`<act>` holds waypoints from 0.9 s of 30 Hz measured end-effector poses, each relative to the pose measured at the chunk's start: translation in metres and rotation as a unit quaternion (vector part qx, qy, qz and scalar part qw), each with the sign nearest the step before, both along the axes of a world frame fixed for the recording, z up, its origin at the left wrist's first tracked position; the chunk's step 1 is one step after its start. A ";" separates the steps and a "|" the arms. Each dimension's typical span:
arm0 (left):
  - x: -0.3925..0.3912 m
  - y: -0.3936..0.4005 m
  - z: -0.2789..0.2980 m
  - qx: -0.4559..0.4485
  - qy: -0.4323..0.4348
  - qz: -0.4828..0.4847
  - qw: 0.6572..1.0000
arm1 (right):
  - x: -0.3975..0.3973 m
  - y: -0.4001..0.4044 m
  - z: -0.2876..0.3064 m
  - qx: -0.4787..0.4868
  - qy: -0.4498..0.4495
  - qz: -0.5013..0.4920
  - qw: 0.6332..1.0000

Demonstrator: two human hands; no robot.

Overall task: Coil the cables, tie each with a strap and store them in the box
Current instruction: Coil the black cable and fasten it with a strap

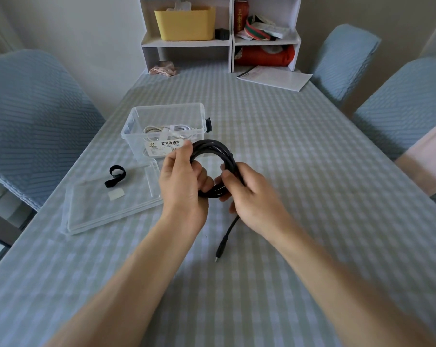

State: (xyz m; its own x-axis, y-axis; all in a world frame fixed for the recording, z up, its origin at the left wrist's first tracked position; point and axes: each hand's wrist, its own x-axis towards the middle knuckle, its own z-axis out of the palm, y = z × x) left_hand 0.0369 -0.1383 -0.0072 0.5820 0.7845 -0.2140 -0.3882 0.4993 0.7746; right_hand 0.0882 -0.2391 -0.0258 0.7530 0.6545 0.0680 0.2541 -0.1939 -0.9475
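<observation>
Fingers of both hands curl around a black cable point(213, 156) coiled above the checked table, the left hand point(184, 179) gripping its left side and the right hand point(252, 194) its near right. Its loose plug end point(222, 244) trails toward the person. A black strap point(115, 175) lies on the lid point(91, 214) to the left, nearer the left hand, beside the open box point(136, 126).

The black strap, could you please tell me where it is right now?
In the head view, the black strap lies on the clear lid, left of the hands and just in front of the box.
</observation>
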 end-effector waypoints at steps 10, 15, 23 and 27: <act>-0.003 -0.008 -0.002 0.035 0.046 -0.092 0.994 | 0.007 0.000 -0.005 -0.039 -0.052 -0.072 0.995; -0.007 0.006 0.010 0.068 0.137 -0.231 0.961 | 0.019 -0.013 -0.001 -0.120 -0.164 0.021 0.979; -0.008 0.007 0.007 0.124 0.183 -0.253 0.942 | 0.021 -0.014 -0.001 -0.110 -0.202 0.076 0.970; -0.004 0.002 0.005 0.124 0.160 -0.237 0.950 | 0.020 -0.013 -0.002 -0.066 -0.136 0.028 0.988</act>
State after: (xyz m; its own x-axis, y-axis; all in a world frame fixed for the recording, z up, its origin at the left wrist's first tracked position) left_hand 0.0330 -0.1365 -0.0022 0.8192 0.4991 -0.2824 0.1103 0.3462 0.9316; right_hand 0.1086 -0.2522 -0.0281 0.6814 0.7110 0.1734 0.5091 -0.2903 -0.8102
